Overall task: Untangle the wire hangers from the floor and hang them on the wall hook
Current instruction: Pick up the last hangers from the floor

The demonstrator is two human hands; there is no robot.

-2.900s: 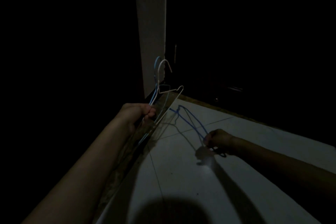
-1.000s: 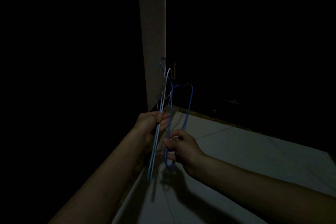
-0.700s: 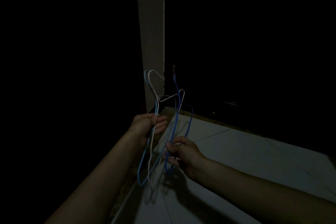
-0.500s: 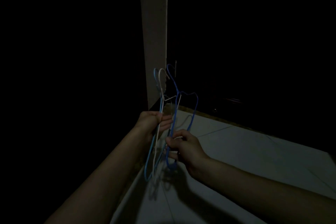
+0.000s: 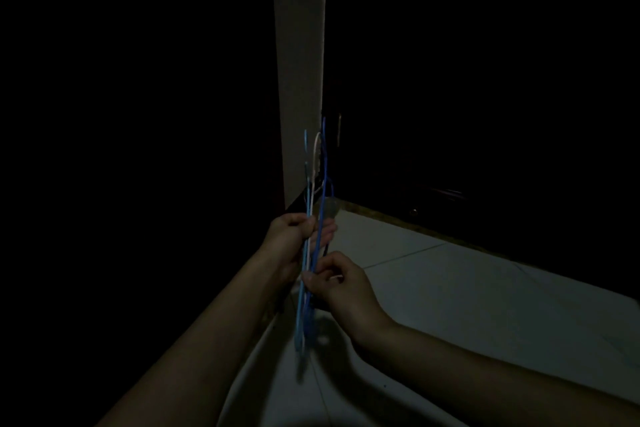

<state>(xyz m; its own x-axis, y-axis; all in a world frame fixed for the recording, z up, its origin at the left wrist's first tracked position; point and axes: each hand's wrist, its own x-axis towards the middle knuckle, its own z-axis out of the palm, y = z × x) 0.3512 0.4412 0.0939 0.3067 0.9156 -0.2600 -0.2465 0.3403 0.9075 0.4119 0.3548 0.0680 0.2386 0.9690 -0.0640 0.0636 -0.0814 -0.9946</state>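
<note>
A bunch of thin wire hangers (image 5: 313,204), light blue, white and dark blue, stands nearly upright and edge-on in front of me, hooks at the top. My left hand (image 5: 294,236) grips the bunch around its middle. Just below it, my right hand (image 5: 337,282) pinches the dark blue hanger against the others with curled fingers. The hangers' lower ends (image 5: 300,336) hang past both hands above the floor. No wall hook is visible in the dark.
The scene is very dim. A pale wall strip (image 5: 299,62) rises behind the hangers. A light tiled floor (image 5: 450,295) spreads to the right, bounded by a dark threshold (image 5: 398,218). Everything left and beyond is black.
My right hand lifted the dark blue hanger off the floor and brought it against the bunch in my left hand. The hangers have turned edge-on and closed together.
</note>
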